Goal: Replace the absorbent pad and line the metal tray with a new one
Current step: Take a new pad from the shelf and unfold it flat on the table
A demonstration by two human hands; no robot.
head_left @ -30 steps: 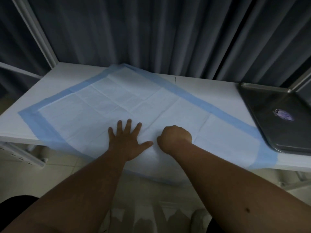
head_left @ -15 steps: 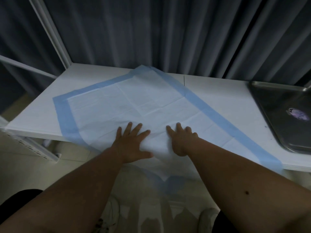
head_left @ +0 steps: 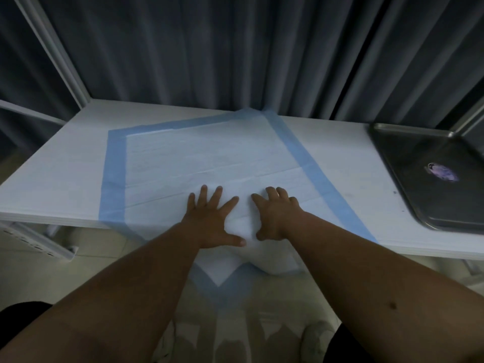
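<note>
Only 1 view is given, from a wide-angle camera worn on the person's head. It looks forward and steeply down along both forearms onto the white worktop [head_left: 65, 163], close enough that the arms fill the lower frame. The far edge meets a dark curtain [head_left: 209, 48] at the top, and the floor shows below the near edge.

Dim room — white table [head_left: 65, 163] before dark pleated curtains [head_left: 209, 48].

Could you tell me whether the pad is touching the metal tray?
Apart. The head view shows bare table between the pad and the tray.
</note>
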